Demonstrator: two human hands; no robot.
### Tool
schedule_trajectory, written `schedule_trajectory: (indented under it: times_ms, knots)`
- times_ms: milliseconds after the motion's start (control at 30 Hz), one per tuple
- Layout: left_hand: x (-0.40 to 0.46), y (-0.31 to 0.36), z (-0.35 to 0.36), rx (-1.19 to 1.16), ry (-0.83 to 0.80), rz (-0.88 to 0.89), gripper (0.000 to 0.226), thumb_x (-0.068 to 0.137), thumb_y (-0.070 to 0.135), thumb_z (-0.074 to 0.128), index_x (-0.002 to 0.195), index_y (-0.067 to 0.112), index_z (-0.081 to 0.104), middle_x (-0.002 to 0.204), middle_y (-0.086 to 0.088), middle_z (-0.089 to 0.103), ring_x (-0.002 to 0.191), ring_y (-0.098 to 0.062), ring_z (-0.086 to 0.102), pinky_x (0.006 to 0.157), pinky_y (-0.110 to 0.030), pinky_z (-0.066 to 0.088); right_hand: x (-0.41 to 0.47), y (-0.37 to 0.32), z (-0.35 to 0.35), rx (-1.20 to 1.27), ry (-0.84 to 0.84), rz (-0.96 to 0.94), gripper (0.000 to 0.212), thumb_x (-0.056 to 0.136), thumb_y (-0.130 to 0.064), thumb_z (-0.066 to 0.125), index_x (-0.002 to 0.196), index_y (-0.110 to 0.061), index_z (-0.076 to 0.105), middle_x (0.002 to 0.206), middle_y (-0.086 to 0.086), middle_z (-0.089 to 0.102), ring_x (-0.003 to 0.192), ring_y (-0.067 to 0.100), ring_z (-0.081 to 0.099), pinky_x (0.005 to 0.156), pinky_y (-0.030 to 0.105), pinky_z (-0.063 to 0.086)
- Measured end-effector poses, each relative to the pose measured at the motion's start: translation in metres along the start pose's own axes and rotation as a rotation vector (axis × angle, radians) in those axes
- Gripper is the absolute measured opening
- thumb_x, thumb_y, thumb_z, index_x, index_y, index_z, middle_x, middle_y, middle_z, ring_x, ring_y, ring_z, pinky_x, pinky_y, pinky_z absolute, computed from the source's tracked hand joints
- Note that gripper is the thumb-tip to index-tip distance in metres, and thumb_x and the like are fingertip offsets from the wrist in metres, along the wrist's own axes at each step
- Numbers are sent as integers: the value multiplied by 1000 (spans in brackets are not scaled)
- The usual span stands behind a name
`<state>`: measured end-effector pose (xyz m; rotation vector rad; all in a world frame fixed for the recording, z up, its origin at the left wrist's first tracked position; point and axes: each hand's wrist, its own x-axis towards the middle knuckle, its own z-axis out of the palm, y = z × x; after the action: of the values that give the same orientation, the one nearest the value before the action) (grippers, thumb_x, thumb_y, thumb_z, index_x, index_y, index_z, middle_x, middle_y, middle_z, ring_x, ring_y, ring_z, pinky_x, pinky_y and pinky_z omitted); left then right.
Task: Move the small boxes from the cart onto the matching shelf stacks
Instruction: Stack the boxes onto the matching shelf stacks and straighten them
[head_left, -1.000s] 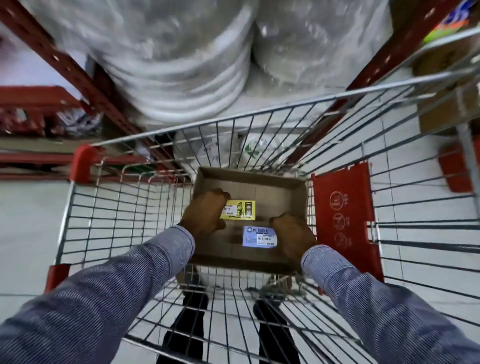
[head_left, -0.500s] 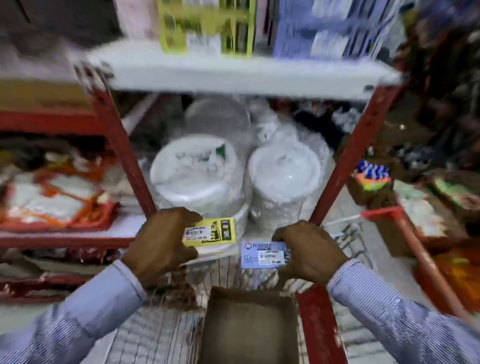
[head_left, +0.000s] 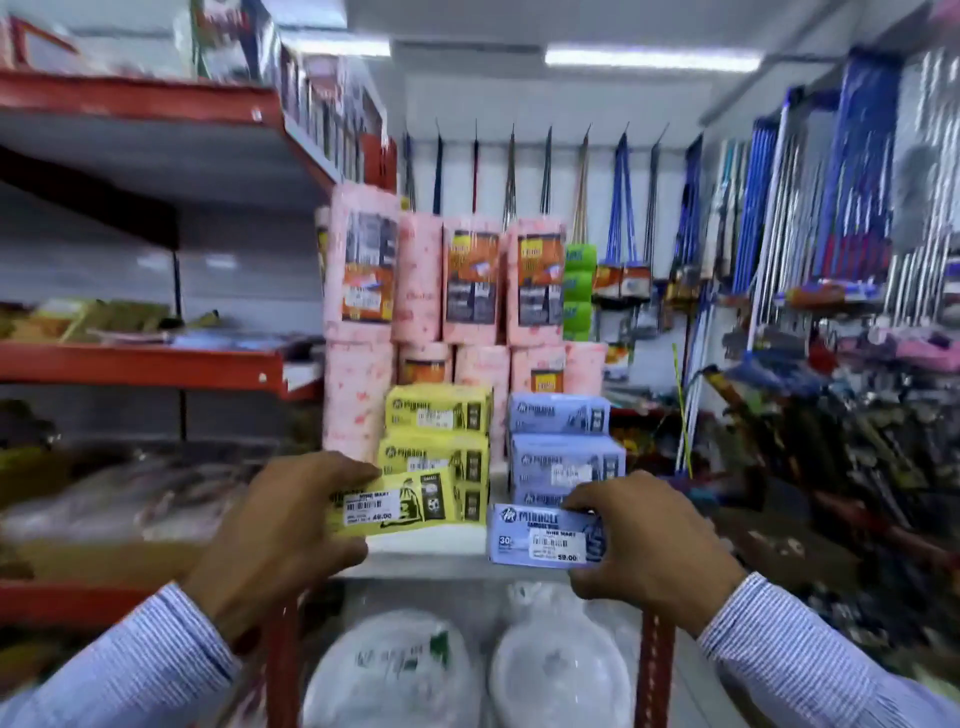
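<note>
Fingers (head_left: 358, 470) of each hand pinch one box, yellow box (head_left: 395, 501) left, blue box (head_left: 545, 535) right; both look light, stiff, best gripped by the long edges.

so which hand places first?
Probably left: its yellow box already overlaps the yellow stack. The right blue box sits lower, below the blue stack.

A yellow box (head_left: 392, 502) was held level before the yellow stack (head_left: 438, 435); a blue box (head_left: 545, 535) was held before the blue stack (head_left: 563, 447).
</note>
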<state>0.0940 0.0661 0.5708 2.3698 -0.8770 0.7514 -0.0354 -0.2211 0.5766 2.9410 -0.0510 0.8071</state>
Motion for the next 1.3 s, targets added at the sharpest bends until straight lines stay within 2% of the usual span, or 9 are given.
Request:
schedule_trajectory:
  times_ms: [167, 267, 633, 900, 967, 1033, 1100, 1167, 1300]
  knots:
    - [55, 10, 2, -37, 85, 92, 63, 52, 26, 85, 112, 25, 68, 104, 7, 73, 89, -9, 67, 80, -34, 59, 44, 13, -26, -32, 118, 44, 50, 61, -44, 75, 106, -27, 64, 99, -5, 68, 90, 18, 58, 70, 30, 46]
    - [83, 16, 9, 5, 93, 157, 60, 59, 23, 85, 116, 22, 65, 110, 4, 71, 94, -11, 66, 83, -31, 57, 69, 24, -27, -53, 164, 65, 43, 66, -43, 75, 103, -24, 63, 98, -2, 68, 88, 19, 59, 71, 31, 51]
    - [135, 5, 40, 115, 2, 224, 48, 74, 22, 78, 119, 24, 62, 118, 4, 69, 103, -12, 63, 90, -29, 53, 121, 64, 12, -71, 122, 132, 49, 69, -36, 81, 112, -24, 61, 103, 2, 68, 93, 24, 60, 78, 37, 52]
    - [137, -2, 49, 100, -18, 223, 48, 76, 18, 77, 121, 25, 61, 121, 6, 66, 107, -13, 61, 92, -32, 52, 116, 62, 13, 3, 129, 141, 25, 76, -34, 73, 90, -15, 67, 87, 5, 67, 83, 25, 56, 65, 36, 43]
    - [137, -1, 51, 96, -26, 223, 44, 79, 16, 75, 120, 26, 63, 121, 7, 67, 107, -13, 61, 91, -31, 52, 113, 53, 16, 8, 193, 136, 26, 81, -40, 69, 96, -19, 63, 98, 4, 68, 91, 24, 59, 70, 35, 46]
    - [137, -2, 54, 93, -19, 227, 42, 81, 14, 73, 120, 26, 63, 122, 7, 66, 108, -13, 60, 92, -30, 51, 111, 35, 23, 81, 260, 79, 36, 87, -39, 64, 117, -20, 58, 121, 2, 64, 111, 21, 56, 93, 35, 47]
    - [135, -3, 56, 87, -16, 226, 42, 84, 14, 70, 123, 26, 60, 125, 6, 64, 111, -12, 58, 95, -28, 48, 111, 12, 34, 140, 274, -25, 50, 90, -33, 61, 136, -19, 45, 142, 2, 50, 132, 20, 42, 110, 30, 28]
    - [133, -5, 57, 74, -13, 227, 42, 86, 18, 68, 127, 26, 58, 130, 6, 61, 115, -12, 56, 98, -27, 45, 116, -9, 46, 114, 317, -120, 60, 90, -30, 63, 142, -18, 37, 149, 2, 40, 138, 22, 33, 110, 29, 18]
    - [126, -11, 56, 39, -14, 201, 49, 86, 17, 69, 131, 27, 54, 134, 2, 59, 121, -16, 53, 102, -29, 41, 133, -35, 68, 109, 276, -168, 69, 88, -24, 65, 145, -20, 25, 155, 4, 28, 144, 26, 18, 114, 41, 26]
